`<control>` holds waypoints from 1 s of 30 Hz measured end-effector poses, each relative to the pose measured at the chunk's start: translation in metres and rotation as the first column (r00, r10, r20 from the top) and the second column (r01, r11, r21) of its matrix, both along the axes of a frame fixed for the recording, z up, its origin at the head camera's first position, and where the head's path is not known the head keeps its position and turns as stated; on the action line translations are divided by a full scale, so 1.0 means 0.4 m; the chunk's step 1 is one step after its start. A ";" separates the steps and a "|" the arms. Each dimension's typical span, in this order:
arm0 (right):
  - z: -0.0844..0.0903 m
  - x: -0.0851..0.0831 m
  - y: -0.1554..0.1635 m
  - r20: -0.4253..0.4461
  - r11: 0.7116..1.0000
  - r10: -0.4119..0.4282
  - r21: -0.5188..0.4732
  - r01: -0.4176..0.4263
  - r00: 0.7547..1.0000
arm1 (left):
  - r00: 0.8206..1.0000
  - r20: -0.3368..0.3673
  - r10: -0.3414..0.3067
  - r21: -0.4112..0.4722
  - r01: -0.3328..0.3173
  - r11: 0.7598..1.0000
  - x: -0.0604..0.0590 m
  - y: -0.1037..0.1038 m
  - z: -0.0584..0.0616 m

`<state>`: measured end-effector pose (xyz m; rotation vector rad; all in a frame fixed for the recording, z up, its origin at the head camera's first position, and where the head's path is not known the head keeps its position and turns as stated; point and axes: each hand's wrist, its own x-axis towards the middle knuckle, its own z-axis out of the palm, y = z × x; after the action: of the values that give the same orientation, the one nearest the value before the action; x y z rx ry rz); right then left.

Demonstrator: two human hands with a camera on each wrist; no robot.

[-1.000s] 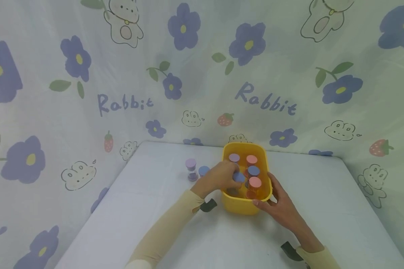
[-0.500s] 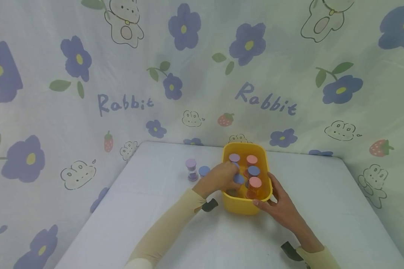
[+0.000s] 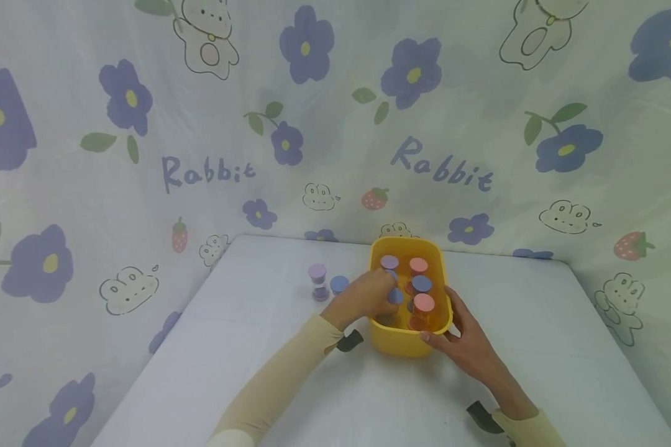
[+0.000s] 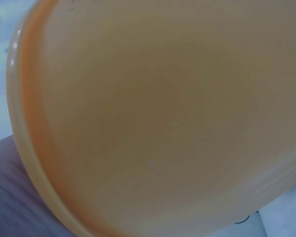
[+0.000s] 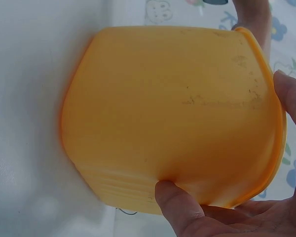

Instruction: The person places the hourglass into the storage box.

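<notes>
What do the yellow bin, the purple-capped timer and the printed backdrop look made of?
Yellow bin: most likely plastic, smooth with a soft sheen; the rounded rim looks moulded.

Purple-capped timer: see-through middle, glass or clear plastic, can't tell which; the opaque, evenly coloured cap suggests plastic.

Printed backdrop: a thin, flexible sheet, fabric or plastic film, judging by its faint creases.

The left hand [image 3: 367,294] partly hides a blue-capped hourglass [image 3: 396,296].
</notes>
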<state>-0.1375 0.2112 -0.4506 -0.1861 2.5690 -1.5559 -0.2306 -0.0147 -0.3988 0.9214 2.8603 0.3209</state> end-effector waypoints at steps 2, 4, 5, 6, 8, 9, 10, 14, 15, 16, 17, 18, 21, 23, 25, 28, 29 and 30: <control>0.001 0.000 0.001 0.000 1.000 0.001 0.004 -0.001 1.000 | 1.000 -0.009 -0.001 0.000 0.001 1.000 0.000 0.001 -0.001; 0.001 -0.001 0.002 -0.002 1.000 0.001 0.004 -0.001 1.000 | 1.000 -0.013 -0.001 0.001 0.001 1.000 0.000 0.002 -0.002; 0.001 -0.001 0.002 -0.003 1.000 0.003 0.006 -0.003 1.000 | 1.000 -0.013 0.000 0.001 0.000 1.000 0.000 0.002 -0.002; 0.000 -0.001 0.003 -0.006 1.000 0.004 0.003 -0.004 1.000 | 1.000 -0.015 -0.001 0.000 0.001 1.000 0.000 0.003 -0.001; 0.000 -0.003 0.004 -0.010 1.000 0.004 -0.002 -0.004 1.000 | 1.000 -0.016 0.000 -0.005 0.000 1.000 0.001 0.003 0.000; 0.000 -0.003 0.005 -0.011 1.000 0.004 -0.003 -0.004 1.000 | 1.000 -0.015 0.001 -0.006 -0.001 1.000 0.001 0.003 0.000; 0.000 -0.003 0.005 -0.012 1.000 0.005 -0.002 -0.005 1.000 | 1.000 -0.015 0.001 -0.007 -0.001 1.000 0.000 0.003 0.001; 0.002 -0.004 0.005 -0.008 1.000 0.005 -0.003 -0.005 1.000 | 1.000 -0.009 0.006 -0.013 -0.006 1.000 0.000 0.004 0.002; 0.002 -0.004 0.004 -0.007 1.000 0.005 -0.002 -0.005 1.000 | 1.000 -0.014 0.005 -0.017 -0.005 1.000 0.000 0.005 0.002; 0.002 -0.004 0.004 -0.007 1.000 0.004 -0.002 -0.004 1.000 | 1.000 -0.017 0.004 -0.023 -0.004 1.000 0.000 0.005 0.002; 0.002 -0.004 0.003 -0.007 1.000 0.003 -0.003 -0.003 1.000 | 1.000 -0.017 0.003 -0.028 -0.003 1.000 0.001 0.005 0.003; 0.002 -0.004 0.003 -0.008 1.000 0.001 -0.004 -0.001 1.000 | 1.000 -0.020 0.002 -0.035 -0.002 0.999 0.001 0.005 0.004; 0.001 -0.004 0.002 -0.007 1.000 -0.003 -0.004 0.003 1.000 | 1.000 0.000 0.009 -0.041 -0.009 0.999 0.004 0.006 0.006; 0.000 -0.004 0.001 -0.004 1.000 -0.003 -0.007 0.003 1.000 | 0.999 0.027 0.019 -0.037 -0.018 0.999 0.007 0.006 0.008; -0.001 -0.004 0.001 0.000 1.000 -0.004 -0.009 0.004 1.000 | 0.998 0.052 0.029 -0.031 -0.028 0.999 0.010 0.007 0.009; 0.000 -0.003 0.001 0.007 1.000 -0.004 -0.006 0.004 1.000 | 0.997 0.064 0.044 -0.034 -0.041 0.999 0.016 0.009 0.013; 0.001 -0.003 0.001 0.009 1.000 -0.004 -0.001 0.004 1.000 | 0.997 0.062 0.049 -0.037 -0.047 0.998 0.018 0.010 0.013; 0.002 -0.003 0.001 0.013 1.000 -0.006 0.003 0.006 1.000 | 0.997 0.056 0.053 -0.043 -0.051 0.998 0.019 0.011 0.015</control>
<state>-0.1388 0.2115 -0.4498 -0.1684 2.5645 -1.5497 -0.2229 -0.0104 -0.3930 0.8180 2.8316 0.2862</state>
